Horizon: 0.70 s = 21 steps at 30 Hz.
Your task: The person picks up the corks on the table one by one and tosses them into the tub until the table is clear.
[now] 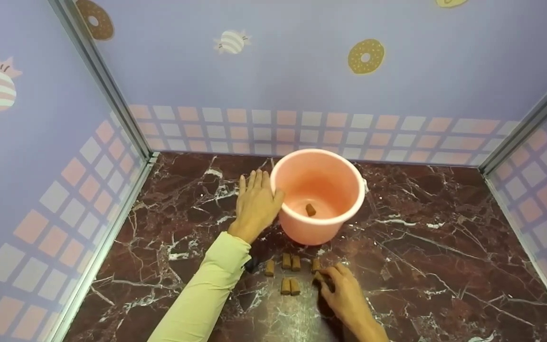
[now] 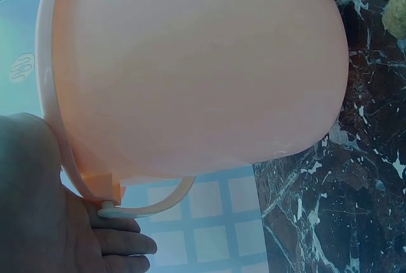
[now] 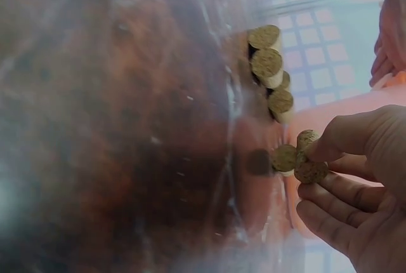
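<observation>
A pink bucket (image 1: 318,232) stands on the table, with one cork (image 1: 310,209) inside. My left hand (image 1: 257,206) rests against the bucket's left rim, its fingers straight and its thumb at the edge. In the left wrist view, the fingers lie beside the bucket's handle (image 2: 152,209). In front of the bucket, my right hand (image 1: 347,297) pinches a cork (image 3: 311,170) between thumb and fingers. Another cork (image 3: 285,157) stands right behind it. Left of this hand are a single cork (image 1: 269,268), a back pair of corks (image 1: 291,261) and a front pair (image 1: 290,286).
The dark red marbled table (image 1: 425,266) is enclosed by purple patterned panels at the back (image 1: 292,76), left and right. Metal strips (image 1: 107,76) run along the panel corners. The bucket stands near the back panel.
</observation>
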Tool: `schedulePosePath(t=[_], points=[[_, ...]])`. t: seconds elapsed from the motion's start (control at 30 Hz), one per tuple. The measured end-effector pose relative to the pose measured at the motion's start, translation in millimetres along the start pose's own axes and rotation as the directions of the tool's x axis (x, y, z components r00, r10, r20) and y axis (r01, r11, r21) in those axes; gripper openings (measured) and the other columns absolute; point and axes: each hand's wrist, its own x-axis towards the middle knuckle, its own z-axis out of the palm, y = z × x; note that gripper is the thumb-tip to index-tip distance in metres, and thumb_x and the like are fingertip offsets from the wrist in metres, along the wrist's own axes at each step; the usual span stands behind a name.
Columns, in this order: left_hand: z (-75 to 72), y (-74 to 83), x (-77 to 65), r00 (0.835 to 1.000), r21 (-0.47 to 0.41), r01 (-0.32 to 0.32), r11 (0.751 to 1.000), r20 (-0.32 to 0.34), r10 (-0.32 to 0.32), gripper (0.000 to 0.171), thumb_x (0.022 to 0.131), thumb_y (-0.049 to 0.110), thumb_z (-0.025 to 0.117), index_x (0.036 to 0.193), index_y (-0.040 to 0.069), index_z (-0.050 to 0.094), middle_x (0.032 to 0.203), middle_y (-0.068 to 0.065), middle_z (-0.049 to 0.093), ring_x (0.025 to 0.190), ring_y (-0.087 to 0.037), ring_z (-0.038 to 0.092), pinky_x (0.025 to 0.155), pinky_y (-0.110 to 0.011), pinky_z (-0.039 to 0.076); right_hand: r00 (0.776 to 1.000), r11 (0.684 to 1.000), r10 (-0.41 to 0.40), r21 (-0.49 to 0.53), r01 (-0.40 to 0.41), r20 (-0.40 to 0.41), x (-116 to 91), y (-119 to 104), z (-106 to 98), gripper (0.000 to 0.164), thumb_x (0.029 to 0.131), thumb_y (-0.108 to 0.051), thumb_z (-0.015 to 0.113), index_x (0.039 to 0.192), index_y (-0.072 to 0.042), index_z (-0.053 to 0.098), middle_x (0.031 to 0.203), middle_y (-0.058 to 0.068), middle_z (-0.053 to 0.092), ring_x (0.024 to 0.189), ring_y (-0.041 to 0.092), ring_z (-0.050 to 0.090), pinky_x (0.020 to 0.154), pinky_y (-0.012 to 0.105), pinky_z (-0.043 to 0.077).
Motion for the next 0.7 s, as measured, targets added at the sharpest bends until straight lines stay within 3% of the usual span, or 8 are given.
schedulePosePath(t=[0.23,0.7], points=[[0.0,-0.2,-0.1,1.000,-0.006,-0.009,1.000,-0.021,0.009,0.072,0.110,0.042,0.038,0.160,-0.010,0.032,0.168,-0.027,0.028,0.159,-0.038,0.020,0.130,-0.051,-0.003,1.000,1.000,-0.003,-0.017,0.003,-0.021,12,-1,-10,0.035,0.072,0.013,0.083,0.103,-0.002,0.076,0.099,0.003,0.067,0.087,0.022,0.067,0.078,0.043,0.063],[0.9,0.7,0.7,1.000,0.008,-0.004,1.000,-0.016,0.004,0.070,0.111,0.040,0.039,0.161,-0.009,0.031,0.168,-0.026,0.027,0.159,-0.038,0.020,0.129,-0.052,-0.002,0.980,0.990,-0.140,-0.033,0.136,-0.138,32,1,-25,0.038,0.067,0.016,0.084,0.100,0.002,0.075,0.094,0.006,0.067,0.083,0.027,0.067,0.074,0.044,0.062]])
